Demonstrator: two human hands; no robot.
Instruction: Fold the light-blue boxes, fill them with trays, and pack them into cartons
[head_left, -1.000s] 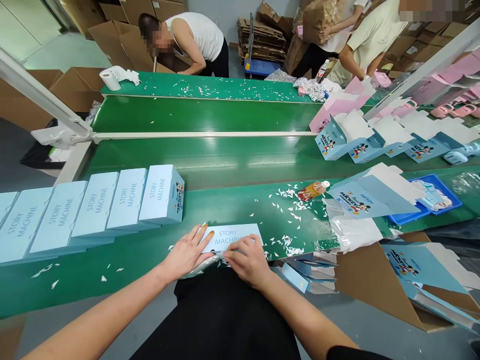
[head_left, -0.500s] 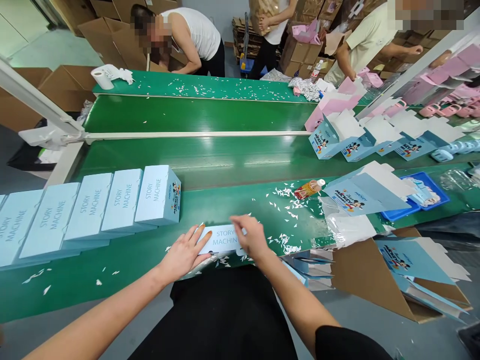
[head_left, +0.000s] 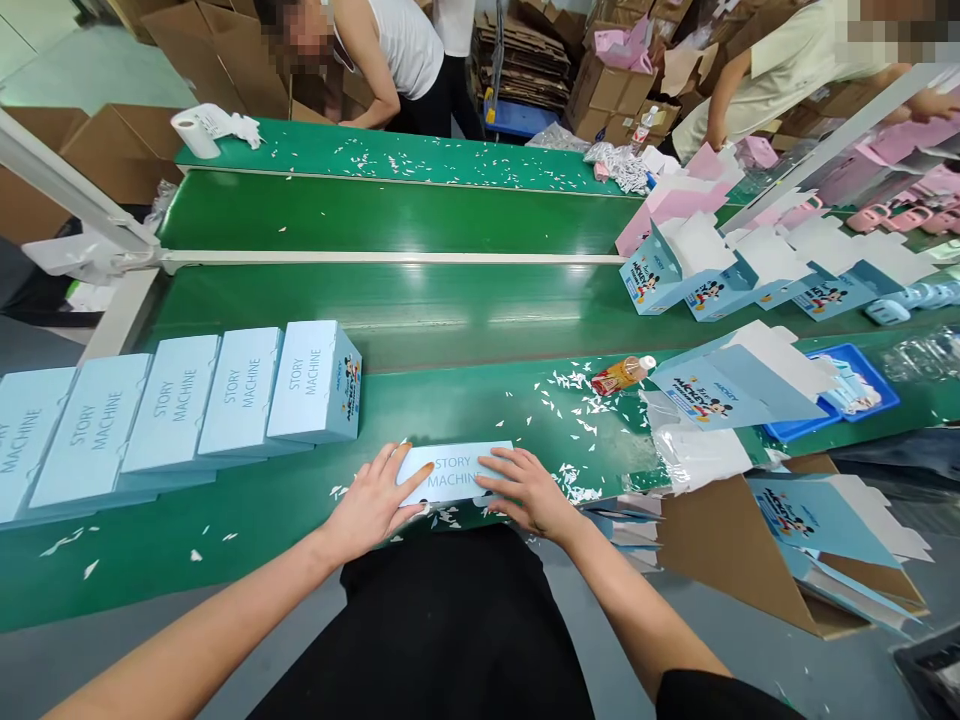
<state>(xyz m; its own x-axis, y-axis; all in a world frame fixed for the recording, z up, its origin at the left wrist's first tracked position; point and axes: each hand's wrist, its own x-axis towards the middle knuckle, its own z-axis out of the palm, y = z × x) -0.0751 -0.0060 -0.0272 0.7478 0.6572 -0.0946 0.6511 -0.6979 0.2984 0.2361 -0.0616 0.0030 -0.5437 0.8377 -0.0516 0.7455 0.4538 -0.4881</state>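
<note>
At 12 o'clock from my body, close to the near edge of the green table (head_left: 420, 405), lies the box (head_left: 454, 472) I have my hands on. It is pale blue and longer than it is deep, its long sides running from 9 to 3 o'clock. The upward face reads STORY MACHINE in thin, darker blue capitals over two lines, upright to me. A small dark spot shows at its near edge, just by my left hand (head_left: 369, 500); the side below is in shadow.

That hand covers the 9 o'clock end, fingers fanned out over the top and thumb by the near edge. My right hand (head_left: 534, 492) rests at the 3 o'clock end, fingers spread and tips on the lettered face. Neither is clenched; how hard they press, I can't tell.

From the box, a row of matching boxes (head_left: 176, 400) stands towards 10 o'clock, the closest one showing a cartoon mouse on its side. White paper scraps (head_left: 577, 485) lie around 2 o'clock, with a drink bottle (head_left: 621, 376) on its side beyond them.
</note>
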